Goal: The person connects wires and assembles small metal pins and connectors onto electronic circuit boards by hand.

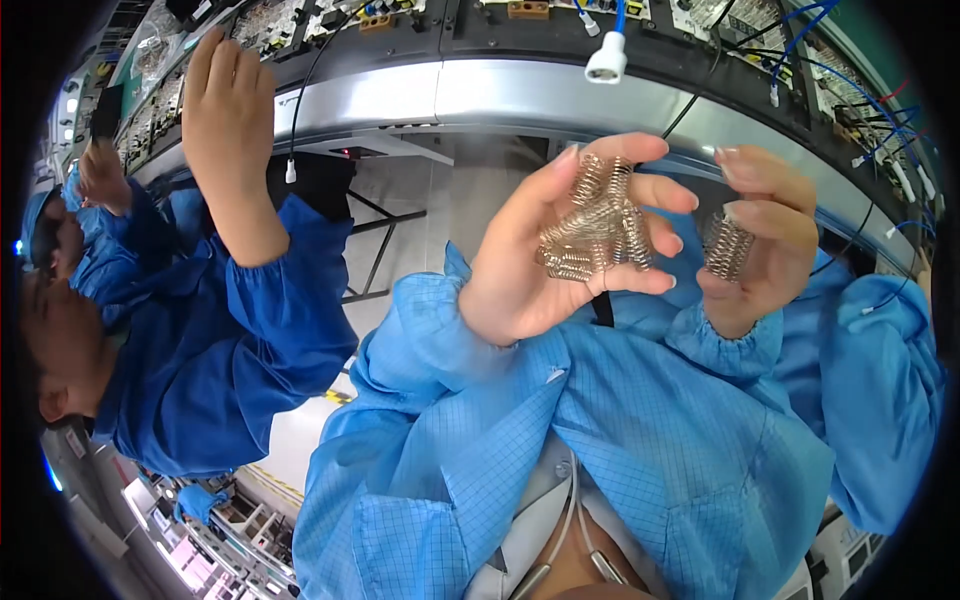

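A loose heap of silvery metal coil springs (pixel 600 222) lies in the cupped palm of my left hand (pixel 512 268). Its fingers are curled up around the heap, and several springs cross each other at different angles. To the right, my right hand (pixel 775 235) grips a smaller bunch of coil springs (pixel 728 248) between thumb and fingers. These stand side by side, roughly upright. Both hands are raised in front of my light blue coat, just short of the workbench edge, with a gap between them.
The workbench's metal edge (pixel 400 92) curves across the top, with circuit boards (pixel 290 25) behind it. A white connector (pixel 606 60) on a blue cable and a thin black cable (pixel 296 120) hang over it. A co-worker's dark blue sleeve (pixel 290 300) is close on the left; another person's light blue sleeve (pixel 885 390) is on the right.
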Available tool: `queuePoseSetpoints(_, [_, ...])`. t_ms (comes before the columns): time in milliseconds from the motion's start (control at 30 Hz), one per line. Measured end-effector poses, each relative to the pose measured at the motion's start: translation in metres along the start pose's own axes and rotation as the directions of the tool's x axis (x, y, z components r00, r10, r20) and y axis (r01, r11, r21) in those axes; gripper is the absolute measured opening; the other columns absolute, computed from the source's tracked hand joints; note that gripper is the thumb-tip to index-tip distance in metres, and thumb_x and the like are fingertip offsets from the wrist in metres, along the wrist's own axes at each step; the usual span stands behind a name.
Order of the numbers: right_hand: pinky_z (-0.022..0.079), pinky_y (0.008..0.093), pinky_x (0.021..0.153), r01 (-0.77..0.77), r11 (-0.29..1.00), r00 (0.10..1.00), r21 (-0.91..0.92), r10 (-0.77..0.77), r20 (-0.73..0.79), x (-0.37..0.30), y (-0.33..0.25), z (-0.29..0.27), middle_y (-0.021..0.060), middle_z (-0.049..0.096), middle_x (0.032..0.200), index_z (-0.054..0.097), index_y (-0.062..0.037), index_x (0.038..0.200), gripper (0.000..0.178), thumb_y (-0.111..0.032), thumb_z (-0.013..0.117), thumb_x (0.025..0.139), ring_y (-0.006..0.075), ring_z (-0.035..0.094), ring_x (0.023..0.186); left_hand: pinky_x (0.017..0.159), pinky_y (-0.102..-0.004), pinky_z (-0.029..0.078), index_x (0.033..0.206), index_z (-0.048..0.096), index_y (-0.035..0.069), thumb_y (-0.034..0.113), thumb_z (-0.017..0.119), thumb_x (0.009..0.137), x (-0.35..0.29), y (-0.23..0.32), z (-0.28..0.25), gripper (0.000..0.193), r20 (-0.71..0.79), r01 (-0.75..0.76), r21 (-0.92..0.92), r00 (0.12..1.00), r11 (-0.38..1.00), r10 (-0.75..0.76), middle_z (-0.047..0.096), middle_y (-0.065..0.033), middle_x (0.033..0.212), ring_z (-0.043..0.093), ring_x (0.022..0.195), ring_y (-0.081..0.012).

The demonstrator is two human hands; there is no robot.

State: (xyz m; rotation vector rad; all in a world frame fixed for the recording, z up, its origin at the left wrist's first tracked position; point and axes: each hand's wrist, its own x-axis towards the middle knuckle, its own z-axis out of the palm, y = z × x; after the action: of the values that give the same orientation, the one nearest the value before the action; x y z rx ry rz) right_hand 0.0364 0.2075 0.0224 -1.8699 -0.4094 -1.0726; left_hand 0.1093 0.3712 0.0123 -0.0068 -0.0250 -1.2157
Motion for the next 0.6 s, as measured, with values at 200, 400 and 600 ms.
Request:
queuePoseSetpoints(200, [0.051, 0.0405, 0.080, 0.029, 0.999, 0.992, 0.025, -0.032, 0.120, -0.008, -0.003, -0.009, 0.0163, 0.059, 0.105, 0.061, -0.0041, 0.097, 0.040, -0.027, 0.077, 0.068, 0.0304, 0.058, 0.094, 0.091, -0.0517, 0.049, 0.139, 0.026, 0.002, 0.041, 0.028, 0.099, -0.011, -0.023, -0.006, 0.056, 0.019, -0.061, -0.043, 0.998, 0.997, 0.062, 0.038, -0.0249, 0.136, 0.050, 0.116, -0.0362])
queuePoseSetpoints(400, [0.049, 0.0395, 0.083, 0.085, 0.996, 0.961, -0.003, -0.081, 0.266, -0.013, -0.015, -0.005, 0.0143, 0.060, 0.111, 0.064, -0.0057, 0.091, 0.037, -0.023, 0.076, 0.060, 0.0299, 0.058, 0.097, 0.095, -0.0494, 0.047, 0.142, 0.023, 0.006, 0.043, 0.027, 0.098, -0.029, -0.038, 0.003, 0.058, -0.091, -0.117, 0.092, 0.988, 0.989, 0.126, 0.028, -0.0224, 0.144, 0.046, 0.122, -0.0362])
queuePoseSetpoints(600, [0.047, 0.0383, 0.084, 0.020, 0.996, 0.970, -0.088, 0.002, 0.244, -0.029, -0.046, -0.001, 0.0140, 0.061, 0.111, 0.064, -0.0057, 0.091, 0.037, -0.020, 0.075, 0.058, 0.0301, 0.058, 0.098, 0.097, -0.0497, 0.045, 0.143, 0.022, 0.006, 0.043, 0.026, 0.098, -0.054, -0.048, 0.000, 0.058, -0.081, -0.078, 0.032, 0.993, 0.996, 0.080, 0.027, -0.0209, 0.145, 0.043, 0.124, -0.0353])
